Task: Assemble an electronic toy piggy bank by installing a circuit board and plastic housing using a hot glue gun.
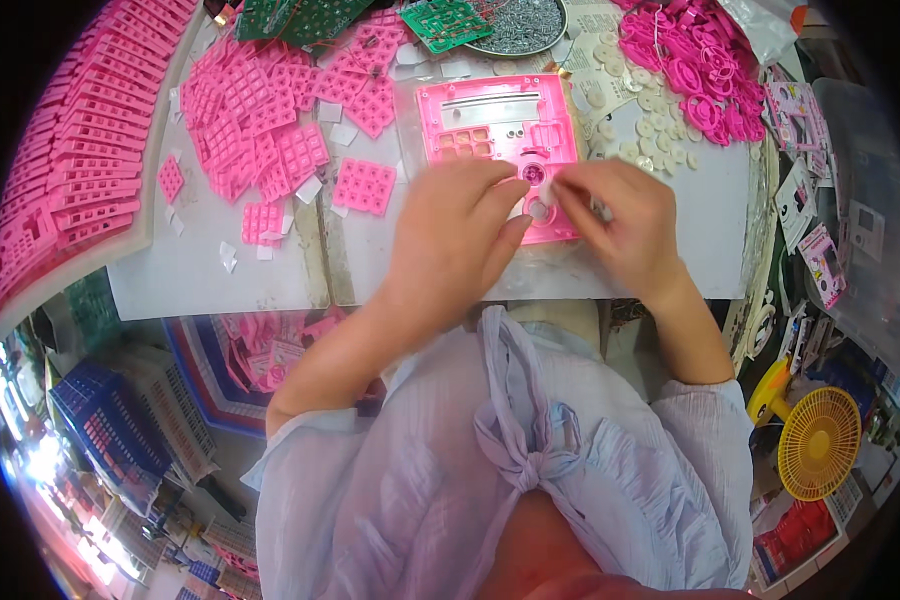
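Observation:
A pink plastic housing point(560, 232) lies in front of me on the table, with a long slotted window, square openings and round holes. My left hand point(455, 215) covers its lower left edge, fingers bent against it, the thumb near a round opening. My right hand point(625, 215) pinches a small whitish piece point(547, 190) above the housing, beside a round speaker-like part point(534, 174). Something small and greyish shows under my right fingers; its kind is not clear. Both hands are slightly blurred.
Pink keypad sheets point(255, 125) pile up at the left, past them stacked pink housings point(80, 160). Green circuit boards point(445, 22) and a dish of screws point(525, 25) stand at the back. White discs point(655, 125) and pink ring-shaped parts point(685, 65) lie right. A yellow fan point(820, 443) stands lower right.

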`<state>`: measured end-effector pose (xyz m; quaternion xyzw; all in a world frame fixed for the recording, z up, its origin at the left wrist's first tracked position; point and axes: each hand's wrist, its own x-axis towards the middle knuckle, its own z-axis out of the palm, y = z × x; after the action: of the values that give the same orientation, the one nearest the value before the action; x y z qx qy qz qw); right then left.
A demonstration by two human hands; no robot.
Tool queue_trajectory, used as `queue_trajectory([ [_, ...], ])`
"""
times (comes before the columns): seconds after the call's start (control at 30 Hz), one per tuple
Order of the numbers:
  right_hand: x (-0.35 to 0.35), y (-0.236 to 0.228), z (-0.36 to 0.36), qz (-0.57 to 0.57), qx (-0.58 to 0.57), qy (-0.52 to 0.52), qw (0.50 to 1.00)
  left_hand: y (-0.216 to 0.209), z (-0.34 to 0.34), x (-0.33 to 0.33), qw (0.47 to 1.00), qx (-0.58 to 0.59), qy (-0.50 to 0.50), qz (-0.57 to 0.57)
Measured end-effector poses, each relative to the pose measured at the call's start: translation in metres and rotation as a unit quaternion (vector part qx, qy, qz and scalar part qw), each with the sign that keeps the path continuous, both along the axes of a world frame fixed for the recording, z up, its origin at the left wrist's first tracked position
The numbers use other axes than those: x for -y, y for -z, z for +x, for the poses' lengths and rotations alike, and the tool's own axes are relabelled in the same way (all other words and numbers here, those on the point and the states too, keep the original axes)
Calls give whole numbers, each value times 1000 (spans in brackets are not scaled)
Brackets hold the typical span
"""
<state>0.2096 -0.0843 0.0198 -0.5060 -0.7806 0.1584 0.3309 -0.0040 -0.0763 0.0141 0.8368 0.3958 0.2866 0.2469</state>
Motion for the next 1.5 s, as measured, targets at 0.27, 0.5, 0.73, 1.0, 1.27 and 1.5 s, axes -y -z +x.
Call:
queue_trajectory([
  [0.27,-28,17,-12,35,119,-1,992,20,-4,2,992,-110,16,62],
  [0.5,-24,26,-22,20,116,51,992,23,-6,1,994,-99,15,53],
  [0.73,-30,19,-14,-21,91,6,996,23,-9,0,994,-96,19,50],
  [1.0,-23,28,-23,-21,88,65,994,8,-12,-16,994,-71,76,17],
  [1.27,-83,-30,54,396,-244,141,874,20,39,-174,973,-33,-14,228],
  [1.5,-116,-105,55,28,-395,66,916,48,63,-210,945,-186,20,267],
])
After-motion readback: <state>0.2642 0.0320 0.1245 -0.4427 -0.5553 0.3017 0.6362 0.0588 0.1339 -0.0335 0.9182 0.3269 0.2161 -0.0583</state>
